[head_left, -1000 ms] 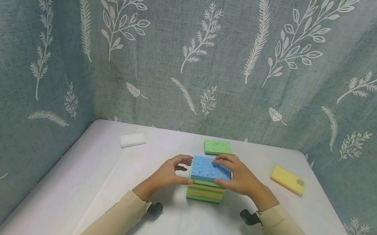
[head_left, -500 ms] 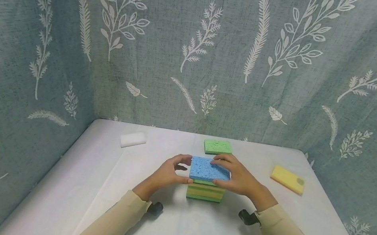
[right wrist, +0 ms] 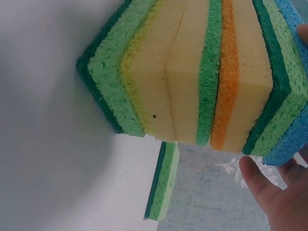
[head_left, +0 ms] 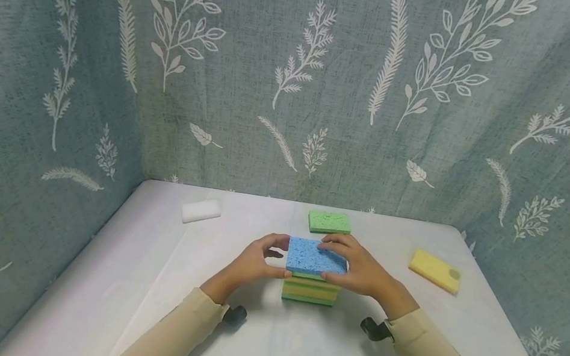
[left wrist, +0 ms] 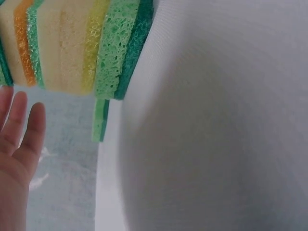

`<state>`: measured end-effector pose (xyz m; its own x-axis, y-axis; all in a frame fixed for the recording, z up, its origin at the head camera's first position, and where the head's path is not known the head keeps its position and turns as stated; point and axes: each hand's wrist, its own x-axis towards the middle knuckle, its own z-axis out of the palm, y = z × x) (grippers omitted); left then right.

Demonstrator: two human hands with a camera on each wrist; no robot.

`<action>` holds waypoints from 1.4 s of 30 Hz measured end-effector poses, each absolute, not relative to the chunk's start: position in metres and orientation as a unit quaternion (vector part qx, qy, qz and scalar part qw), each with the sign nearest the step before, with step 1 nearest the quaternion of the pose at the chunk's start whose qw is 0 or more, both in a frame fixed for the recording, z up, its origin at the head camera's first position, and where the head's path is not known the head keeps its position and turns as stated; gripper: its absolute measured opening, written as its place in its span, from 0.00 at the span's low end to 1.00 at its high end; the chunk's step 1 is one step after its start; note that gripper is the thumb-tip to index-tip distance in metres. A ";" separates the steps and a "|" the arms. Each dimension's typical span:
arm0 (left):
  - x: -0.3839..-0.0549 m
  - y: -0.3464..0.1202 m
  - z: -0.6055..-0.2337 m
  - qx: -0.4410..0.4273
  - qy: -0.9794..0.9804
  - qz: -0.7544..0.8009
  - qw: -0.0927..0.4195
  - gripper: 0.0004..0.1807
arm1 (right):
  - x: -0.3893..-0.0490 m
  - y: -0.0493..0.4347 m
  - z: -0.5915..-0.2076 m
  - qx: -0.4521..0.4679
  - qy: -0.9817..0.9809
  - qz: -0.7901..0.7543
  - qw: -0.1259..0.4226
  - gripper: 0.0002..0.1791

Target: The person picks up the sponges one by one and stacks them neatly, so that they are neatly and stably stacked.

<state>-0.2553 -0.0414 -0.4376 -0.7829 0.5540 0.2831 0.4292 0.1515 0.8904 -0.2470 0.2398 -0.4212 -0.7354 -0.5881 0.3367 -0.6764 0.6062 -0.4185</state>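
Blue sponge edged left — right grip pinching it, left grip loosely spread.

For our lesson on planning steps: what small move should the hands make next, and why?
Probably ease the right hand off the blue sponge: it lies flat atop the stack, no gap visible beneath, while a loose green sponge waits behind.

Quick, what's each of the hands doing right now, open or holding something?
Left hand: open beside the stack; whether it touches is unclear.
Right hand: holding the blue sponge on top.
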 end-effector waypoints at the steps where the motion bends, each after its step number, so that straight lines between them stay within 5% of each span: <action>1: -0.256 -0.041 -0.438 0.325 0.756 0.565 0.055 0.41 | -0.247 0.240 -0.421 0.354 -0.892 0.268 0.083 0.29; 27: -0.255 -0.040 -0.438 0.325 0.761 0.559 0.060 0.45 | -0.240 0.263 -0.416 0.316 -0.912 0.258 0.051 0.42; 42: -0.278 -0.038 -0.474 0.320 0.757 0.568 0.044 0.46 | -0.233 0.304 -0.419 0.268 -0.934 0.227 0.063 0.37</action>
<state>-0.2785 -0.0382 -0.4738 -0.7912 0.5345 0.2973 0.4344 0.1489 0.8883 -0.2326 0.3037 -0.4191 -0.8486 -0.4721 0.2386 -0.5290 0.7531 -0.3911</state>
